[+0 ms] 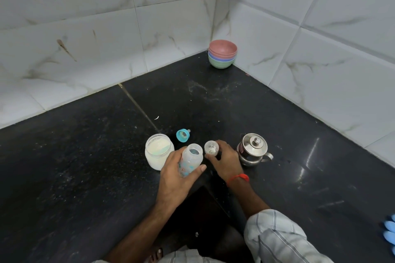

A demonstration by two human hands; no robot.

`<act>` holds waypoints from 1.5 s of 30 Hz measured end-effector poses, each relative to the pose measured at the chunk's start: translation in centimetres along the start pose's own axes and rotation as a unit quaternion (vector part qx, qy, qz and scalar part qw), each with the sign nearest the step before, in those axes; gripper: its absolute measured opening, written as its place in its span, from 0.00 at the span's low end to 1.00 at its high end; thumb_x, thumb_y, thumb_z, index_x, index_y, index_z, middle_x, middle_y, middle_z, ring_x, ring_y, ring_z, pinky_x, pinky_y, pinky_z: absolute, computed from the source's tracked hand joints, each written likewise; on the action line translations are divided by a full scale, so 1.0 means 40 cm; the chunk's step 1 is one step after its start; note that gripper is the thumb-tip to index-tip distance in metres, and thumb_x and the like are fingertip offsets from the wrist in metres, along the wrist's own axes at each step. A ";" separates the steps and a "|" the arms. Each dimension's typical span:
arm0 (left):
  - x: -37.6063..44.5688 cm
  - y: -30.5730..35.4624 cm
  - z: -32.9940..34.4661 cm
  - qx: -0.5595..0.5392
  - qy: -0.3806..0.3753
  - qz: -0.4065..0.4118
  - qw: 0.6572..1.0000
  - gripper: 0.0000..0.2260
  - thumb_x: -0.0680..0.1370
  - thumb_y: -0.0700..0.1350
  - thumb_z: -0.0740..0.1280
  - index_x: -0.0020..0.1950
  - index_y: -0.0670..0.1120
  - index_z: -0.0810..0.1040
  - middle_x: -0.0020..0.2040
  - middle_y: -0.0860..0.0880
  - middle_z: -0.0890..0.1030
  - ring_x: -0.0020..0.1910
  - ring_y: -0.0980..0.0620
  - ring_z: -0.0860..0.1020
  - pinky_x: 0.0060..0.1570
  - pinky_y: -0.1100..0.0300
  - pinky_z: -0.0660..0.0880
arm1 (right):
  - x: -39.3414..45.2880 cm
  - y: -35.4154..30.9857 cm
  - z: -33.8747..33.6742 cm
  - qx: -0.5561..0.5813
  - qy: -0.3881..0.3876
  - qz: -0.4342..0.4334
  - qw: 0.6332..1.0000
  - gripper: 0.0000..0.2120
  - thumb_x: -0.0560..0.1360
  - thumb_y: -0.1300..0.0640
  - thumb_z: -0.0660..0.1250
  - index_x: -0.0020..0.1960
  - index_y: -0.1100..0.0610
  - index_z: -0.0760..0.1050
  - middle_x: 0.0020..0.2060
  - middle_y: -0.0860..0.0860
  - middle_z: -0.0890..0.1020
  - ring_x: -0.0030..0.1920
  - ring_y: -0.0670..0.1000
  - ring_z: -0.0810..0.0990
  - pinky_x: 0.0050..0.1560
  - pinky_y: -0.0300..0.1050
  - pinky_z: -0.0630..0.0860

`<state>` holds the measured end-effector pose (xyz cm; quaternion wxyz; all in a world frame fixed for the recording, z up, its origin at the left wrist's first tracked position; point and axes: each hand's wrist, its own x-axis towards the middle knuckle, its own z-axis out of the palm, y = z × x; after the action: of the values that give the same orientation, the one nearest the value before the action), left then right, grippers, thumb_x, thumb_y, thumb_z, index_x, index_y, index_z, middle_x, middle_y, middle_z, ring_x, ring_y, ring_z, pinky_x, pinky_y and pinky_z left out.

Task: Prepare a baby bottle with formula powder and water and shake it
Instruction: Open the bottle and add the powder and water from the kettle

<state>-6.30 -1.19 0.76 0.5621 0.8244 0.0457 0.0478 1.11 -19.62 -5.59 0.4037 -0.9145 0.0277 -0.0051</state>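
A polished black stone counter (277, 134), speckled and glossy, meets veined, glazed white wall tiles (85, 38). A mirror-bright steel pot (253, 152) gleams beside a clear plastic bottle (191, 159) and cap (211, 147), a translucent jar (158, 151), a matt turquoise plastic ring (182, 135) and stacked matt pastel bowls (222, 53); a striped cloth sleeve (282, 239) shows.

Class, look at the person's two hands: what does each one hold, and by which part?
The left hand grips the open baby bottle around its body. The right hand holds the clear cap by its side.
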 end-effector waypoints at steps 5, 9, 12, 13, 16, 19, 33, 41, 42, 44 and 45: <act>0.001 -0.006 -0.013 -0.001 0.008 0.000 1.000 0.26 0.70 0.53 0.79 0.64 0.61 0.73 0.60 0.63 0.78 0.62 0.66 0.74 0.57 0.68 0.72 | -0.002 0.003 0.015 -0.011 -0.026 0.034 0.999 0.35 0.74 0.51 0.77 0.76 0.59 0.67 0.70 0.58 0.73 0.72 0.57 0.72 0.71 0.46 0.66; 0.005 -0.013 -0.008 0.000 0.004 -0.005 1.000 0.27 0.70 0.53 0.79 0.67 0.57 0.75 0.63 0.61 0.78 0.63 0.61 0.75 0.60 0.64 0.74 | -0.034 -0.040 -0.032 0.005 0.014 -0.006 1.000 0.38 0.77 0.50 0.74 0.80 0.59 0.61 0.72 0.57 0.70 0.72 0.54 0.71 0.74 0.48 0.68; 0.007 -0.016 0.001 -0.005 -0.007 -0.009 1.000 0.28 0.70 0.52 0.79 0.68 0.55 0.75 0.64 0.59 0.78 0.63 0.60 0.76 0.61 0.63 0.75 | -0.076 -0.068 -0.096 0.050 0.174 -0.129 0.975 0.20 0.80 0.57 0.71 0.71 0.59 0.74 0.54 0.50 0.79 0.52 0.51 0.81 0.55 0.54 0.81; 0.007 -0.016 0.005 -0.007 -0.009 -0.008 1.000 0.27 0.70 0.51 0.79 0.68 0.55 0.75 0.63 0.60 0.78 0.63 0.62 0.76 0.60 0.65 0.74 | -0.089 -0.070 -0.124 0.058 0.226 -0.149 0.961 0.16 0.80 0.57 0.69 0.67 0.58 0.76 0.50 0.46 0.78 0.49 0.52 0.80 0.52 0.52 0.81; 0.004 -0.009 0.023 -0.003 -0.016 0.000 1.000 0.26 0.70 0.51 0.80 0.66 0.57 0.74 0.62 0.61 0.78 0.62 0.64 0.75 0.55 0.71 0.72 | -0.111 -0.051 -0.204 0.065 0.335 -0.095 0.935 0.13 0.81 0.53 0.66 0.64 0.56 0.75 0.51 0.44 0.74 0.52 0.54 0.78 0.54 0.47 0.76; 0.003 -0.003 0.050 0.001 -0.029 0.009 1.000 0.26 0.70 0.51 0.80 0.65 0.59 0.74 0.62 0.60 0.78 0.63 0.59 0.76 0.59 0.65 0.75 | -0.092 0.048 -0.236 0.063 0.334 0.068 0.938 0.19 0.79 0.44 0.63 0.64 0.56 0.74 0.54 0.50 0.71 0.57 0.54 0.73 0.63 0.47 0.69; 0.002 0.030 0.082 0.008 -0.035 0.048 0.998 0.24 0.68 0.57 0.79 0.58 0.69 0.72 0.57 0.69 0.78 0.61 0.61 0.76 0.59 0.63 0.75 | -0.083 0.198 -0.179 0.309 0.215 0.176 0.910 0.30 0.67 0.25 0.70 0.40 0.52 0.74 0.42 0.60 0.81 0.44 0.52 0.79 0.56 0.64 0.79; -0.013 0.040 0.089 0.014 -0.038 0.036 0.999 0.24 0.69 0.49 0.81 0.60 0.63 0.74 0.56 0.63 0.79 0.59 0.67 0.75 0.53 0.75 0.71 | -0.104 0.105 -0.299 0.328 0.202 0.085 0.919 0.19 0.76 0.39 0.69 0.39 0.54 0.72 0.39 0.55 0.76 0.43 0.52 0.73 0.46 0.56 0.71; -0.017 0.044 0.092 0.013 -0.041 0.035 0.998 0.24 0.70 0.47 0.81 0.60 0.59 0.76 0.55 0.63 0.78 0.58 0.71 0.73 0.51 0.78 0.70 | -0.110 0.086 -0.319 0.328 0.193 0.070 0.922 0.19 0.75 0.38 0.70 0.40 0.53 0.72 0.39 0.56 0.76 0.43 0.53 0.73 0.47 0.57 0.71; -0.023 0.049 0.099 0.018 -0.044 0.038 0.998 0.23 0.70 0.46 0.81 0.61 0.54 0.77 0.53 0.65 0.77 0.56 0.75 0.71 0.51 0.79 0.69 | -0.121 0.042 -0.355 0.330 0.177 0.047 0.926 0.19 0.74 0.36 0.71 0.40 0.51 0.74 0.39 0.56 0.76 0.43 0.54 0.73 0.48 0.58 0.71; -0.025 0.050 0.102 0.023 -0.045 0.039 0.998 0.23 0.70 0.46 0.81 0.62 0.53 0.77 0.54 0.65 0.76 0.56 0.75 0.71 0.52 0.78 0.70 | -0.126 0.023 -0.370 0.330 0.167 0.031 0.928 0.18 0.74 0.36 0.71 0.40 0.50 0.74 0.39 0.56 0.76 0.43 0.55 0.73 0.48 0.58 0.71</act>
<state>-6.74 -5.81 1.09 0.5426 0.8393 -0.0108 0.0314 -4.43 -30.89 3.75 0.6725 -0.7140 0.1195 -0.1540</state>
